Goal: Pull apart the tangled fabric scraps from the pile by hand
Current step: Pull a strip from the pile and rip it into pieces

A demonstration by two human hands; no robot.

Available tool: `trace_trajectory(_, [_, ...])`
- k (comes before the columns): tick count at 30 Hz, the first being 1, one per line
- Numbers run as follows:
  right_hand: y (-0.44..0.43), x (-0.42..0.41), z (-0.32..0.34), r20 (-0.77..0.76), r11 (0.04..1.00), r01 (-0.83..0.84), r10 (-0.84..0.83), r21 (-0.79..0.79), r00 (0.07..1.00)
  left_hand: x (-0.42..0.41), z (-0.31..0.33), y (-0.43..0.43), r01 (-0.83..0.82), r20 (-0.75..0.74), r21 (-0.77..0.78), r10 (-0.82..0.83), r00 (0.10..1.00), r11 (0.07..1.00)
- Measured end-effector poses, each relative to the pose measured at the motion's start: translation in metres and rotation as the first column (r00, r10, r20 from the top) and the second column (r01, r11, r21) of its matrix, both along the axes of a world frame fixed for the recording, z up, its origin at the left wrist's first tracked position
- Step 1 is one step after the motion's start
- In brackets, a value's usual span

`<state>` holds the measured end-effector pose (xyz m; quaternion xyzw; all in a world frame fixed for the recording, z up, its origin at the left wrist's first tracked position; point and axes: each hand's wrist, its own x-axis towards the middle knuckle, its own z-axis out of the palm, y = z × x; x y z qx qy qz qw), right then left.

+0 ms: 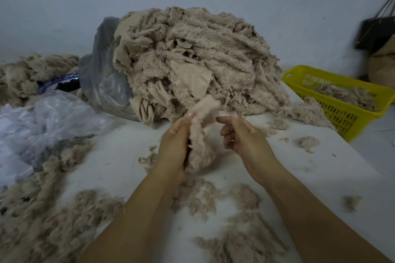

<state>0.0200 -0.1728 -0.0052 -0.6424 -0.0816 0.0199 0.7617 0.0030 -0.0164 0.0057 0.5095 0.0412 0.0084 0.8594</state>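
Here, left hand (pixel 173 145) grips a scrap (pixel 199 149); right hand (pixel 243 136) loosely curled (empty) above fluff-strewn table (pixel 119 156).

Scrap pile (pixel 192 60): fuzzy matt beige cloth. Bag (pixel 100 66): glossy clear plastic. Basket (pixel 342 111): yellow plastic lattice. Table (pixel 119 156): smooth white.
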Motion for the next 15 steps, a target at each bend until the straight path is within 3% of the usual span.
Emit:
trace_trajectory(2, [0.004, -0.003, -0.004, 0.052, 0.982, -0.112, 0.121, -0.155, 0.991, 0.002, 0.002, 0.002, -0.008, -0.018, -0.218, 0.004, 1.000, 0.976])
trace_trajectory(4, [0.012, -0.007, -0.008, 0.064, 0.903, -0.198, 0.239, -0.380, 0.969, 0.003, 0.003, 0.004, 0.007, -0.012, -0.355, -0.012, 1.000, 0.935])
trace_trajectory(7, [0.017, -0.009, -0.013, 0.122, 0.770, -0.135, 0.267, -0.623, 0.956, 0.005, 0.005, 0.007, 0.060, 0.023, -0.487, -0.056, 0.998, 0.871])
trace_trajectory(9, [0.012, -0.008, -0.010, 0.097, 0.834, -0.101, 0.181, -0.542, 0.979, 0.007, 0.006, 0.013, 0.042, 0.038, -0.565, -0.025, 0.999, 0.824])
trace_trajectory(12, [-0.003, -0.004, -0.003, -0.065, 0.974, -0.066, 0.054, -0.217, 0.996, 0.011, 0.005, 0.021, -0.086, -0.013, -0.527, 0.093, 0.996, 0.846])
trace_trajectory(14, [-0.008, -0.001, 0.000, -0.150, 0.997, -0.079, 0.078, -0.001, 0.986, 0.012, 0.001, 0.019, -0.131, -0.040, -0.321, 0.125, 0.991, 0.938])
trace_trajectory(15, [-0.009, 0.002, 0.000, -0.180, 0.991, -0.093, 0.109, 0.097, 0.978, 0.010, -0.001, 0.016, -0.130, -0.021, -0.103, 0.128, 0.992, 0.986])
